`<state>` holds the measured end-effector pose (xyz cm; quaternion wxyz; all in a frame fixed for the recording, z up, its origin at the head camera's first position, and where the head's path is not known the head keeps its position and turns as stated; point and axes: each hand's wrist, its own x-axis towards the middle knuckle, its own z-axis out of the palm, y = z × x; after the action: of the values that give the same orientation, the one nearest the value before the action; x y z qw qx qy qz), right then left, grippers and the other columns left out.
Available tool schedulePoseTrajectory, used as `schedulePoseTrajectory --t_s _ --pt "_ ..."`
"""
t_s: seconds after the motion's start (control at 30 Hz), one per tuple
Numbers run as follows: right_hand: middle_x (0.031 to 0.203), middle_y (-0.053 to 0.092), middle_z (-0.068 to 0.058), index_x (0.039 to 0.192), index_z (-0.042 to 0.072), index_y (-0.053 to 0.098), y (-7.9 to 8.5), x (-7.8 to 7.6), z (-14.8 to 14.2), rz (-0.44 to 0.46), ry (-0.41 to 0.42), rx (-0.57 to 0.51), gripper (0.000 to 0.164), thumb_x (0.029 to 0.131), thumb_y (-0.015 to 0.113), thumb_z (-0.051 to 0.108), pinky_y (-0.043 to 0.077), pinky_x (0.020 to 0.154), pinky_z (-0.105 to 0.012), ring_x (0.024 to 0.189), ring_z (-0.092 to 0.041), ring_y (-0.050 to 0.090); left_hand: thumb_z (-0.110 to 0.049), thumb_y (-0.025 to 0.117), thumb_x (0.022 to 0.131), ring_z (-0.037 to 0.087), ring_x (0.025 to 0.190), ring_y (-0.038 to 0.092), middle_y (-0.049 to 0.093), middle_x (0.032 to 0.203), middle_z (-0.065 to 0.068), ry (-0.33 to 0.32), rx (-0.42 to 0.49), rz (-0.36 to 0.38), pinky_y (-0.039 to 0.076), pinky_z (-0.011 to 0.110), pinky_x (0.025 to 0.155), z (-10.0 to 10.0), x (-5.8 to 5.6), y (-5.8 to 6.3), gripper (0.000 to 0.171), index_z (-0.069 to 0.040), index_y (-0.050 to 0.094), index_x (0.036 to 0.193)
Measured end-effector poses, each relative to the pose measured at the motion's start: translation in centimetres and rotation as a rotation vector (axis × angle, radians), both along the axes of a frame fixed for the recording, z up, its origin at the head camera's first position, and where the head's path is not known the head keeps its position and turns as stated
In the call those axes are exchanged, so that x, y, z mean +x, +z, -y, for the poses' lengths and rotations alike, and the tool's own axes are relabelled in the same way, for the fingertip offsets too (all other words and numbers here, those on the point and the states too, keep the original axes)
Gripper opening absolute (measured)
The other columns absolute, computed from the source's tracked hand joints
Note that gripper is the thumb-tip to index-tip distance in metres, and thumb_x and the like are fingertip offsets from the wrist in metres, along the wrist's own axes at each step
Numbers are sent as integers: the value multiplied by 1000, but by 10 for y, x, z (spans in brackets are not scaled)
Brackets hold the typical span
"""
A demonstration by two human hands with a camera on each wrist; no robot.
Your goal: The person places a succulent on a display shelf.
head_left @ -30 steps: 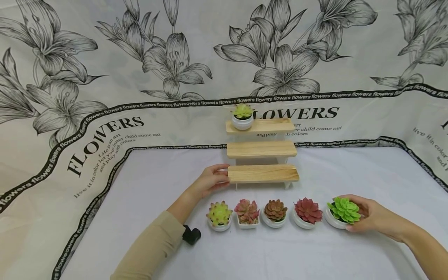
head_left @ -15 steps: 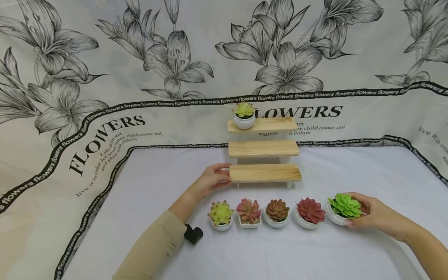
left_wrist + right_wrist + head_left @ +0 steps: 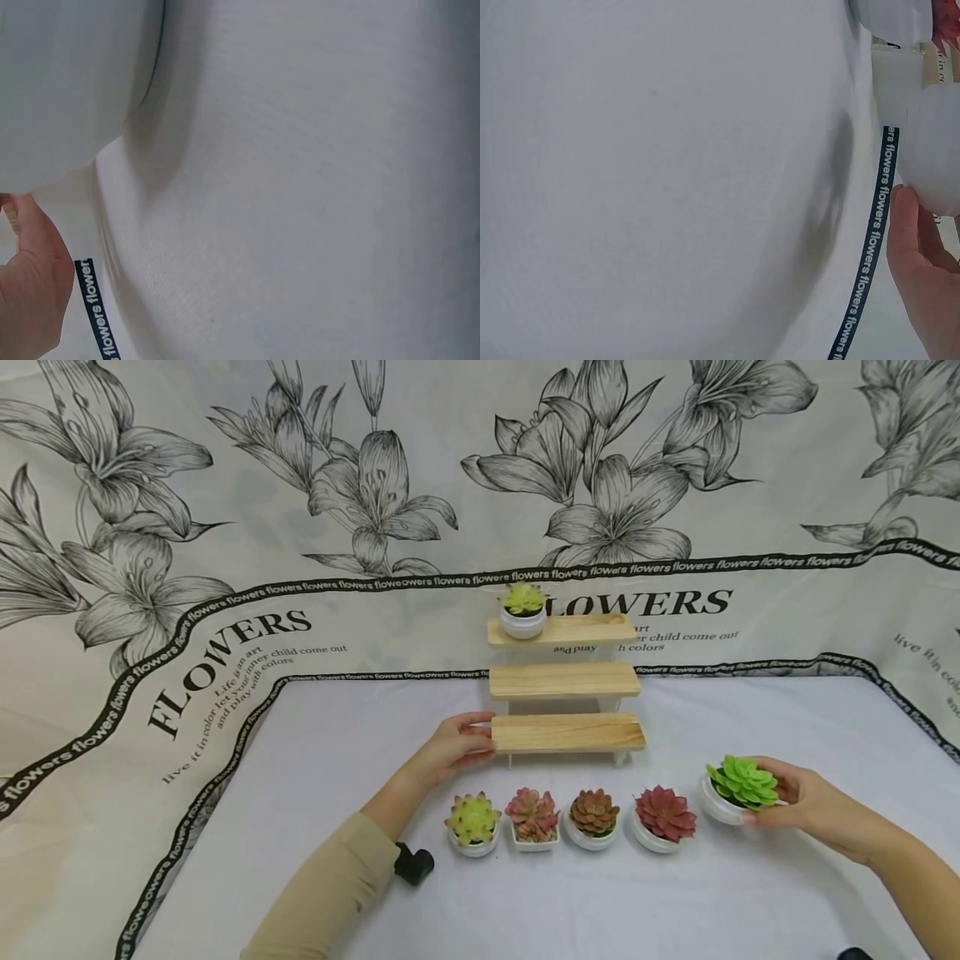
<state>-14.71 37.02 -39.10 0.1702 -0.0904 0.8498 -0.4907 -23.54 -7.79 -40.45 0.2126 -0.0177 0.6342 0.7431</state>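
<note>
My right hand (image 3: pixel 817 810) grips a white round pot with a bright green succulent (image 3: pixel 742 782) by its right side, at the right end of a row of pots. In the right wrist view the pot (image 3: pixel 934 150) hangs above the cloth, with its shadow below. My left hand (image 3: pixel 453 747) holds the left end of the lowest plank on a three-step wooden display stand (image 3: pixel 567 732). A yellow-green succulent (image 3: pixel 522 610) in a white pot sits at the left of the top step. In the left wrist view my left hand (image 3: pixel 34 285) shows only in part.
In front of the stand stand a yellow-green potted succulent (image 3: pixel 472 822), a pink one (image 3: pixel 532 818) in a square pot, a brown one (image 3: pixel 593 818) and a dark red one (image 3: pixel 663 818). A black object (image 3: pixel 414 864) shows by the left sleeve. Flower-printed cloth (image 3: pixel 390 635) hangs behind.
My right hand has raised the green succulent and moved it slightly away from me, off its place in the row. The left hand keeps its hold on the stand.
</note>
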Motion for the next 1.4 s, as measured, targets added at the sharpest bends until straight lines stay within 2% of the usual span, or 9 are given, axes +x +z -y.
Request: schedulePoseTrajectory --t_s 0.1,0.2,0.27,0.43,0.47,0.73,1.13,1.3,1.4 --pt "124 47 3 140 -9 22 6 -4 4 5 -23 49 71 86 64 8 49 74 -15 96 13 46 13 54 84 17 83 60 55 106 15 7 -5 -1 54 32 83 0 -1 0 51 1 47 133" --pt "131 41 -18 139 -16 14 11 -6 7 0 -29 66 77 86 64 9 50 75 -15 95 15 45 14 54 84 17 83 59 55 107 16 9 -9 -13 55 33 82 1 -2 0 51 2 47 133" --pt "129 44 -13 139 -17 13 14 -8 10 -9 -32 53 77 86 64 8 50 75 -15 95 15 46 14 54 84 17 83 59 55 108 16 12 -9 -10 55 33 83 1 -3 0 51 2 46 133" --pt "111 44 23 139 -16 14 23 -11 14 -49 -28 4 75 86 64 5 49 76 -13 97 12 48 15 54 83 17 83 59 55 109 16 27 -6 6 54 32 83 2 -2 -2 53 1 46 134" --pt "110 44 24 139 -16 14 24 -12 15 -55 -25 -1 75 86 64 5 49 76 -13 98 13 48 15 54 84 17 83 59 55 109 16 27 -7 5 54 32 83 2 -2 -2 53 1 46 134" --pt "118 41 11 141 -14 11 40 -16 22 -54 -48 28 78 87 63 7 48 77 -12 96 13 47 14 54 84 16 82 59 55 105 14 16 -9 4 55 31 81 2 -1 -5 51 2 46 133" --pt "106 50 23 140 -12 16 63 -28 32 -95 -53 32 71 88 62 5 48 74 -13 93 3 51 14 54 84 16 83 59 55 107 15 27 -4 19 55 31 81 2 1 -5 52 1 47 133" --pt "106 55 18 136 9 33 72 -34 35 -128 -59 -22 56 88 61 1 49 74 -13 93 1 54 14 55 83 17 84 59 56 107 15 21 10 15 54 34 84 0 -1 -5 52 1 47 133" --pt "106 56 16 131 14 36 78 -39 39 -147 -61 -45 52 87 60 -1 49 75 -13 93 -1 55 14 55 83 17 84 59 55 106 15 20 13 10 54 34 84 -1 -2 -4 52 1 47 133"
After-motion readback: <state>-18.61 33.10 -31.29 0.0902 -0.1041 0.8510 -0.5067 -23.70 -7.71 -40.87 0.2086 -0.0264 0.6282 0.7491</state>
